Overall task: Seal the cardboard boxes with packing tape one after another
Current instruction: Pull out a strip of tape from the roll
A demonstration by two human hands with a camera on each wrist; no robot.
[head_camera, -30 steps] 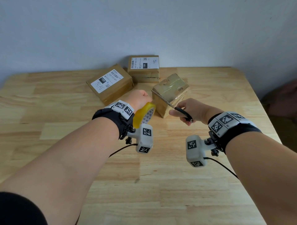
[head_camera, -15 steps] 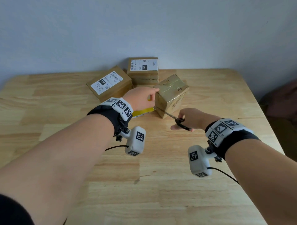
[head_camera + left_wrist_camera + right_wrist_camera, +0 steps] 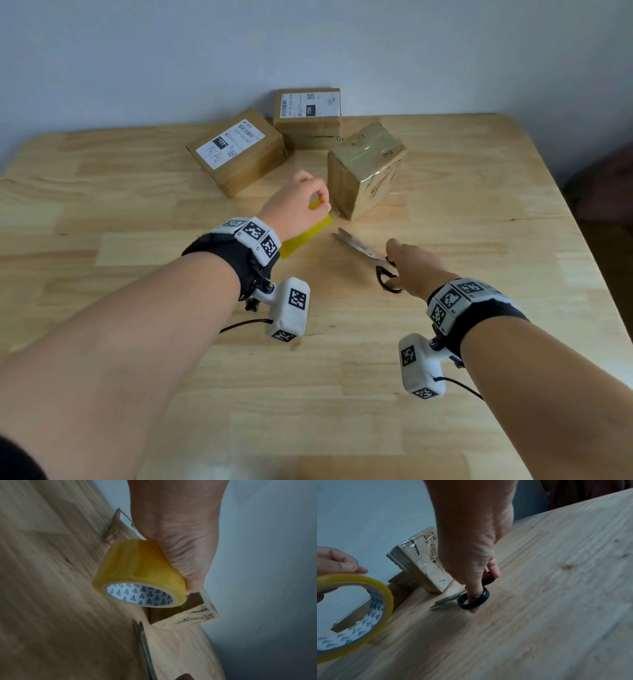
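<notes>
— Hands? And the tape?
— Left hand [image 3: 297,205] grips the tape roll [image 3: 139,573] just beside the taped box [image 3: 364,169]. Right hand [image 3: 416,267] holds the scissors [image 3: 368,255], thumb through one loop, blades on the table [image 3: 479,212].

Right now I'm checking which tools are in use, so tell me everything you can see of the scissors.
The scissors have plain metal blades and black loop handles. They lie low on the wooden table, blades shut or nearly so, tips pointing toward the tape-wrapped box without touching it. The right hand holds the handles; in the right wrist view a finger is pushed through one loop. Whether they rest flat on the table or hang just above it cannot be told.
</notes>
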